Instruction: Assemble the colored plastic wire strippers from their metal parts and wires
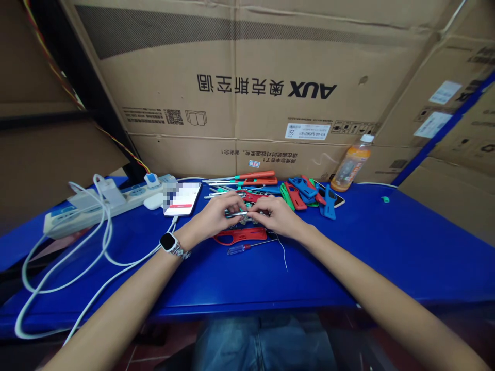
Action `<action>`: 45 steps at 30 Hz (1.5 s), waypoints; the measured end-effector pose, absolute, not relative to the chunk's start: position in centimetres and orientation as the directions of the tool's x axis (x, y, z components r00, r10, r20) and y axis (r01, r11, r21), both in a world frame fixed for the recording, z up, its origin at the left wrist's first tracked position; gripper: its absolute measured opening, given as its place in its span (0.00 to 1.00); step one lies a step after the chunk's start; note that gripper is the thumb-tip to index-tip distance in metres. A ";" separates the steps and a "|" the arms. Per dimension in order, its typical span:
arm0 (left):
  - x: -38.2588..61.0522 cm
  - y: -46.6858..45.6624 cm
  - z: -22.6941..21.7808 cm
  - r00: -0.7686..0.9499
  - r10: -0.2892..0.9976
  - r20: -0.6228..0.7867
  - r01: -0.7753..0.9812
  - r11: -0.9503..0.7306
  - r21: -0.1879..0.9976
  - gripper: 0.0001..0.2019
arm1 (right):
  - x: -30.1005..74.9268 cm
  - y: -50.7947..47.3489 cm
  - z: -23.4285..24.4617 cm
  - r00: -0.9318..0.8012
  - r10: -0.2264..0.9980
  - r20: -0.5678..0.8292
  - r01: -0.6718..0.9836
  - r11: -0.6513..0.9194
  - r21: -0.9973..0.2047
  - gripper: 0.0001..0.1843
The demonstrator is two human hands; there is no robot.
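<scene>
My left hand (pixel 220 214) and my right hand (pixel 276 214) meet over the blue table (pixel 386 247), both with fingers curled round a small metal part (pixel 243 215) held between them. A watch (pixel 169 242) sits on my left wrist. Just below the hands lies a red plastic handle (pixel 242 236), and in front of it a small screwdriver with a clear handle (pixel 247 248). Behind the hands is a heap of red, blue and green plastic handles (pixel 305 195) and several long metal shafts (pixel 232 181).
A phone (pixel 181 198) with a lit screen lies left of the hands, beside a white earbud case (pixel 153 201). A power strip (pixel 96 203) with white cables (pixel 77 257) takes the left side. An orange drink bottle (pixel 351 164) leans against large cardboard boxes (pixel 247 82) behind the table.
</scene>
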State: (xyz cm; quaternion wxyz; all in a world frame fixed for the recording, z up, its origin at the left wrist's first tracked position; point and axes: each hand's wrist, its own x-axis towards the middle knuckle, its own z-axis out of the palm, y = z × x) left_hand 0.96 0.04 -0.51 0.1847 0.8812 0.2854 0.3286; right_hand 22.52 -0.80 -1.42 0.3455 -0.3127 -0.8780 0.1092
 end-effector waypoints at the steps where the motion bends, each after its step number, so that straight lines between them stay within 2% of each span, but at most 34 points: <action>1: 0.9 0.0 -0.5 0.622 0.619 0.480 0.376 -0.773 0.511 0.04 | 22.6 -0.8 -1.4 -0.569 0.617 0.543 0.469 0.786 -0.402 0.07; 7: 0.5 -0.1 0.0 0.637 0.615 0.465 0.351 -0.768 0.535 0.08 | 22.8 -1.0 -1.2 -0.578 0.586 0.568 0.446 0.810 -0.381 0.08; 13: 0.8 -0.4 -0.1 0.608 0.716 0.344 0.272 -0.594 0.757 0.09 | 22.9 -1.1 -1.2 -0.584 0.560 0.587 0.423 0.828 -0.369 0.09; 15: 0.8 -0.5 -0.2 0.604 0.729 0.322 0.243 -0.553 0.797 0.08 | 22.9 -1.1 -1.2 -0.592 0.555 0.584 0.426 0.831 -0.357 0.09; 18: 0.9 -0.7 -0.2 0.621 0.726 0.295 0.254 -0.542 0.801 0.08 | 22.9 -1.2 -1.1 -0.610 0.552 0.569 0.431 0.833 -0.346 0.10; 24: 0.9 -0.7 -0.2 0.635 0.721 0.279 0.217 -0.513 0.831 0.09 | 22.9 -1.3 -0.8 -0.648 0.473 0.597 0.446 0.871 -0.207 0.11; 30: 0.7 -0.5 -0.2 0.669 0.694 0.266 0.193 -0.507 0.840 0.08 | 22.9 -1.3 -0.8 -0.666 0.447 0.597 0.459 0.877 -0.144 0.13; 33: 0.8 -0.7 0.0 0.657 0.689 0.305 0.206 -0.553 0.807 0.08 | 22.8 -1.4 -0.9 -0.671 0.451 0.589 0.474 0.872 -0.127 0.13; 35: 0.9 -0.7 0.0 0.649 0.675 0.351 0.235 -0.616 0.752 0.10 | 22.7 -1.4 -0.9 -0.632 0.491 0.599 0.497 0.850 -0.173 0.12; 37: 0.8 -0.7 0.0 0.662 0.637 0.396 0.279 -0.699 0.658 0.13 | 22.7 -1.3 -1.0 -0.582 0.557 0.593 0.514 0.817 -0.262 0.10; 40: 0.4 -0.3 0.0 0.694 0.542 0.474 0.325 -0.823 0.466 0.12 | 22.9 -1.1 -1.1 -0.542 0.644 0.539 0.539 0.759 -0.365 0.04; 43: -0.2 0.0 0.1 0.697 0.486 0.527 0.353 -0.873 0.337 0.10 | 23.4 -0.9 -1.1 -0.514 0.715 0.474 0.563 0.698 -0.443 0.17; 45: -0.5 0.1 0.3 0.694 0.478 0.539 0.371 -0.879 0.301 0.09 | 23.9 -0.9 -1.1 -0.510 0.746 0.427 0.563 0.666 -0.490 0.21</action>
